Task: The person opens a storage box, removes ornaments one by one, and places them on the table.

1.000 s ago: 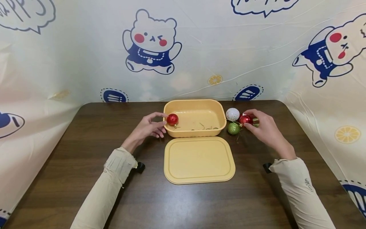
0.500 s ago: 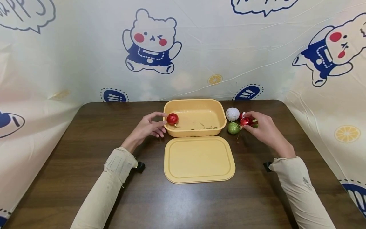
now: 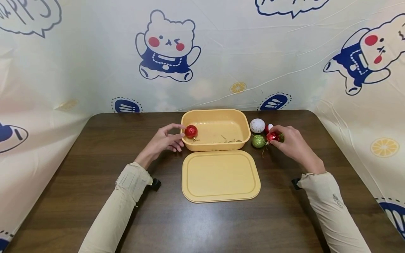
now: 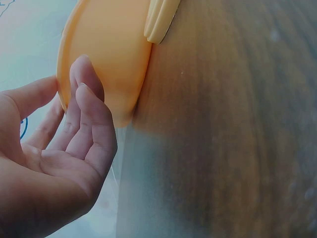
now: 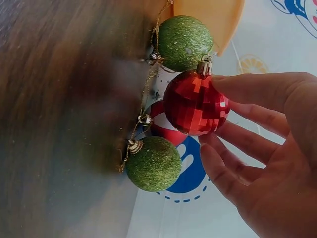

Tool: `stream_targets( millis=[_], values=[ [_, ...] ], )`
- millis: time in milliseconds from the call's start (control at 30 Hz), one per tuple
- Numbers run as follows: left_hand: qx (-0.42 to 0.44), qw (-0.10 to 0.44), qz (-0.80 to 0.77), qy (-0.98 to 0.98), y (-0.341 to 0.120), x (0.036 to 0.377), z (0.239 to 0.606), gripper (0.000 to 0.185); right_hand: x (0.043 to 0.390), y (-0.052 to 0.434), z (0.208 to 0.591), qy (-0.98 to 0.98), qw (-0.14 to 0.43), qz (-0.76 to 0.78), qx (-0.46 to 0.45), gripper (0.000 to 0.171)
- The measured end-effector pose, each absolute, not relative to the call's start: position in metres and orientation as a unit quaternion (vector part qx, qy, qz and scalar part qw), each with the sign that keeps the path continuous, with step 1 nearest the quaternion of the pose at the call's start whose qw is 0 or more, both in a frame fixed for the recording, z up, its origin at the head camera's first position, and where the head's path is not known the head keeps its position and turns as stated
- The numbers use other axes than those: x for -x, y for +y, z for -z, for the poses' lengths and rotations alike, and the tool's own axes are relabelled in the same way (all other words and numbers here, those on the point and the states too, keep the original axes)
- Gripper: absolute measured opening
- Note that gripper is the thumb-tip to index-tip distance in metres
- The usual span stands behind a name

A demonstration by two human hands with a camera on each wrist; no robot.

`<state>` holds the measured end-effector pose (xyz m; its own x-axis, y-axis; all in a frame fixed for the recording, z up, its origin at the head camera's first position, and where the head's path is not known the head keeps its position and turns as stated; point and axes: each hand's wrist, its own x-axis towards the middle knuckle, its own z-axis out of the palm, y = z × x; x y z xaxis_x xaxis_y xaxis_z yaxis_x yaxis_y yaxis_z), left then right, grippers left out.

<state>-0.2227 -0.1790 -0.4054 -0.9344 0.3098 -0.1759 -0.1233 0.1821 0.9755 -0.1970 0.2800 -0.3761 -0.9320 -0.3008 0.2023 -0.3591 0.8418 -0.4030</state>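
My left hand [image 3: 164, 140] rests with loosely spread fingers at the left rim of a yellow plastic box [image 3: 218, 146]. In the left wrist view, fingertips touch the rim of this box [image 4: 111, 59], and the palm is bare. Inside the box, at its left end, lies a red Christmas bauble [image 3: 191, 131]. My right hand [image 3: 294, 142] pinches a second, faceted red bauble [image 5: 195, 104] between thumb and fingers, its gold cap beside the thumb. Around it are a glittery green bauble [image 3: 258, 141], another green one [image 5: 154, 164], a speckled white one [image 3: 257, 125] and a red-and-white one [image 5: 166, 130].
The yellow lid [image 3: 221, 176] lies flat in front of the box. Thin gold hanging strings [image 5: 147, 89] trail from the baubles. Behind the dark wooden table [image 3: 202, 225] hangs a printed cloth [image 3: 215, 52], close to its far edge.
My right hand has shifted slightly towards me with the faceted red bauble, and more of the red-and-white bauble shows behind it. The left hand stays at the box rim.
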Motion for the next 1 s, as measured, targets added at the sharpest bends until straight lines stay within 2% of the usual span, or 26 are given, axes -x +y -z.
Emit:
stream_targets(
  millis=[767, 1000],
  values=[
    [-0.061, 0.167, -0.638, 0.749, -0.179, 0.222, 0.406, 0.047, 0.204, 0.275, 0.388, -0.965, 0.022, -0.199, -0.172, 0.030],
    [-0.064, 0.167, -0.633, 0.753, -0.179, 0.223, 0.406, 0.047, 0.204, 0.275, 0.389, -0.964, 0.027, -0.201, -0.174, 0.032]
  ],
)
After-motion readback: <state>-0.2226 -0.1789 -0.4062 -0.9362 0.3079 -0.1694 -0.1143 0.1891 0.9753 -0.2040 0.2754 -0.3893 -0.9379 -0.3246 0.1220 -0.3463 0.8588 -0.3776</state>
